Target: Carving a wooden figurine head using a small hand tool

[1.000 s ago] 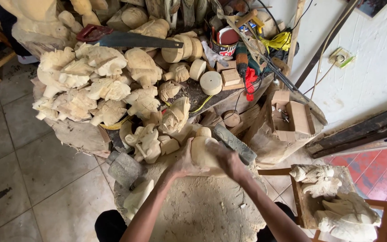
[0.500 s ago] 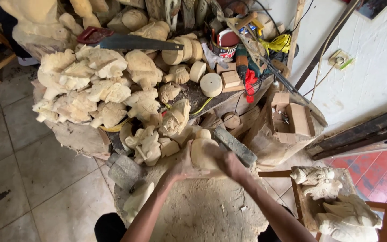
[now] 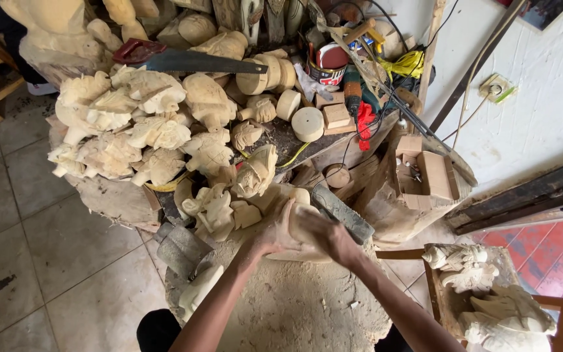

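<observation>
Your left hand [image 3: 275,229] and your right hand [image 3: 326,236] meet over one pale wooden piece [image 3: 301,225], which sits at the near edge of the carving pile, on the dusty bench [image 3: 294,306]. The left grip wraps the left side of the piece, fingers curled against it. The right grip lies over its top and right side, fingers spread across the wood. Both grips are closed on the piece; how much of it touches the bench below cannot be told, as your hands cover it.

Just right of your right hand lies a flat grey stone block [image 3: 341,212], angled toward the far left. Far left of the piece, a heap of unfinished pale carvings [image 3: 158,130] covers the bench. A handsaw [image 3: 190,60] with a red handle rests on top of the heap at the far side. Round wooden blanks [image 3: 307,124] lie to the far right of the heap, near a red tin [image 3: 329,65] and tangled cables. At the near right, finished carvings [image 3: 490,300] sit on a wooden stand.
</observation>
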